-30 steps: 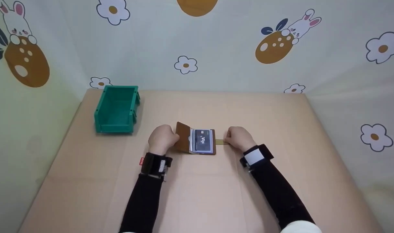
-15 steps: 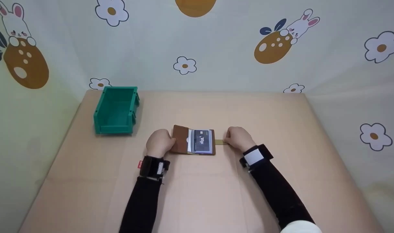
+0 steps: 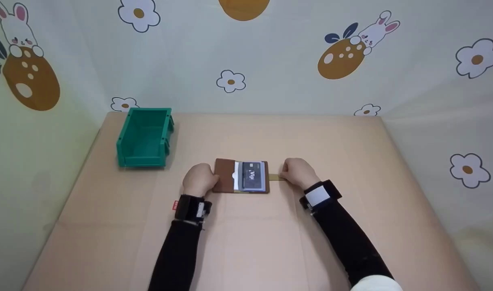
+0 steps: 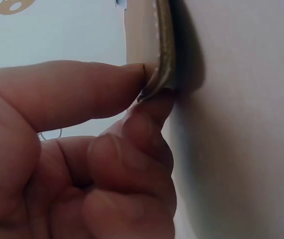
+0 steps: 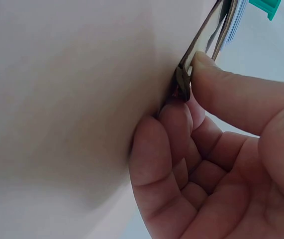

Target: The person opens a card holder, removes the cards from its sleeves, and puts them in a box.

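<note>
A brown card holder (image 3: 225,176) lies spread out in the middle of the table, with clear sleeves and a dark card (image 3: 252,176) lettered "Vip" on its right half. My left hand (image 3: 199,179) pinches the outer edge of the brown cover; in the left wrist view the thumb and forefinger meet at the stitched corner of the cover (image 4: 164,50). On the other side my right hand (image 3: 299,173) pinches the end of the narrow tan strap (image 3: 275,177) that sticks out from the holder. The right wrist view shows the strap's end (image 5: 183,82) between thumb and curled fingers.
A green plastic bin (image 3: 145,139) stands at the back left of the table (image 3: 246,242), its low side facing me. A printed cloth (image 3: 278,52) with flowers and rabbits hangs at the back and both sides.
My left hand has lowered the cover outward to the left, so the card holder now lies flatter and wider. The right hand has stayed in place on the strap.
</note>
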The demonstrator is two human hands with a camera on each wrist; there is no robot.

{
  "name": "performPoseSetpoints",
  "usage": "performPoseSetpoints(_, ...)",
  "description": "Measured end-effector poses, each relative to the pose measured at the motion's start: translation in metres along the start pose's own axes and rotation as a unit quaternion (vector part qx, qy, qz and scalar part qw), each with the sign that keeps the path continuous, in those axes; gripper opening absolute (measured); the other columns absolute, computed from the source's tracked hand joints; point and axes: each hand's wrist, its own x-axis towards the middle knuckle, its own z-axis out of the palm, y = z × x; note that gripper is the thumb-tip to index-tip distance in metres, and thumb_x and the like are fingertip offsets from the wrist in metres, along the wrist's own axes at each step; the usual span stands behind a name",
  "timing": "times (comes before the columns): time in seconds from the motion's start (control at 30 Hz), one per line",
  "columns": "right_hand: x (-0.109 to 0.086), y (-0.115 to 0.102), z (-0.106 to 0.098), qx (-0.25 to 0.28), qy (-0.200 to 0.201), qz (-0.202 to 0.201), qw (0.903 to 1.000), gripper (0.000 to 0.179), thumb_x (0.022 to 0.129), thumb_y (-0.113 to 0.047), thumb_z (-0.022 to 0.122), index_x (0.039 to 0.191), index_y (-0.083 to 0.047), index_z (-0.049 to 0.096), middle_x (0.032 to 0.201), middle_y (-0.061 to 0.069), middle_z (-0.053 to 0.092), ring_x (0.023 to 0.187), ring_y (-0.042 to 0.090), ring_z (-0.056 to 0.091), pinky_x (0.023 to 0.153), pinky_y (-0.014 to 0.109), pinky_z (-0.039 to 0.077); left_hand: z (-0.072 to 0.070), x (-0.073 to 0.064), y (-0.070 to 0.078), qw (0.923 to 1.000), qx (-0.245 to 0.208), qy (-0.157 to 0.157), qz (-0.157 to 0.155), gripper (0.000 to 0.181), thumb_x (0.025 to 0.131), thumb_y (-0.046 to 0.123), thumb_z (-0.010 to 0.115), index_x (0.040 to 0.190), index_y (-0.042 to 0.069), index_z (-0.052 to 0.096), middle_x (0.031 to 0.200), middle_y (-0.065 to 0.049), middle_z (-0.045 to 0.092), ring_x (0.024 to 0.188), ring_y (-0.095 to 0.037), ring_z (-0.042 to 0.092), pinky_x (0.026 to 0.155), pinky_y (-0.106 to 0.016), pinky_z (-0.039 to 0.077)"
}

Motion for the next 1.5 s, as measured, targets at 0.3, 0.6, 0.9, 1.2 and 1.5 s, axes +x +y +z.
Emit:
performPoseSetpoints(0.3, 0.000, -0.001, 0.000, 0.003, -0.002, 0.000, 1.0000, 0.015, 0.084, -0.015, 0.072, 0.076, -0.007, 0.061, 0.070, 0.002, 0.059, 0.064, 0.021, 0.053, 0.064, 0.036, 0.045, 0.002, 0.000, 0.000, 1.0000, -0.003, -0.002, -0.007, 0.029, 0.090, 0.016, 0.066, 0.064, 0.008, 0.057, 0.062, -0.004, 0.053, 0.060, -0.021, 0.052, 0.053, -0.031, 0.038)
performPoseSetpoints(0.6, 0.000, 0.001, -0.001, -0.006, 0.003, -0.012, 0.9999, 0.016, 0.084, -0.015, 0.072, 0.077, -0.006, 0.062, 0.071, 0.004, 0.060, 0.067, 0.023, 0.055, 0.067, 0.038, 0.046, 0.001, 0.000, 0.000, 1.0000, -0.008, 0.000, -0.001, 0.031, 0.091, 0.016, 0.067, 0.062, 0.009, 0.056, 0.059, -0.005, 0.054, 0.055, -0.020, 0.053, 0.049, -0.031, 0.038)
performPoseSetpoints(0.9, 0.001, 0.001, -0.002, 0.006, -0.004, -0.005, 1.0000, 0.018, 0.085, -0.019, 0.074, 0.078, -0.007, 0.063, 0.072, 0.003, 0.060, 0.067, 0.022, 0.055, 0.067, 0.037, 0.046, 0.001, 0.001, -0.001, 1.0000, -0.006, -0.003, -0.005, 0.027, 0.091, 0.018, 0.068, 0.068, 0.007, 0.059, 0.064, -0.006, 0.056, 0.061, -0.022, 0.054, 0.054, -0.033, 0.040)
performPoseSetpoints(1.2, -0.002, -0.013, -0.012, 0.005, 0.040, -0.029, 0.9988, 0.018, 0.087, -0.020, 0.075, 0.084, -0.005, 0.065, 0.080, 0.006, 0.064, 0.074, 0.024, 0.058, 0.072, 0.040, 0.049, 0.001, 0.000, 0.000, 1.0000, -0.006, 0.004, -0.005, 0.028, 0.091, 0.017, 0.067, 0.066, 0.008, 0.058, 0.065, -0.006, 0.055, 0.062, -0.023, 0.053, 0.056, -0.033, 0.040)
performPoseSetpoints(1.5, -0.002, -0.039, -0.005, 0.027, 0.053, -0.103, 0.9929, 0.009, 0.086, -0.011, 0.075, 0.080, -0.008, 0.069, 0.075, 0.001, 0.061, 0.072, 0.019, 0.056, 0.071, 0.037, 0.048, 0.002, -0.001, -0.001, 0.9999, -0.010, 0.011, 0.002, 0.028, 0.090, 0.015, 0.068, 0.064, 0.007, 0.058, 0.062, -0.005, 0.054, 0.060, -0.022, 0.053, 0.054, -0.032, 0.040)
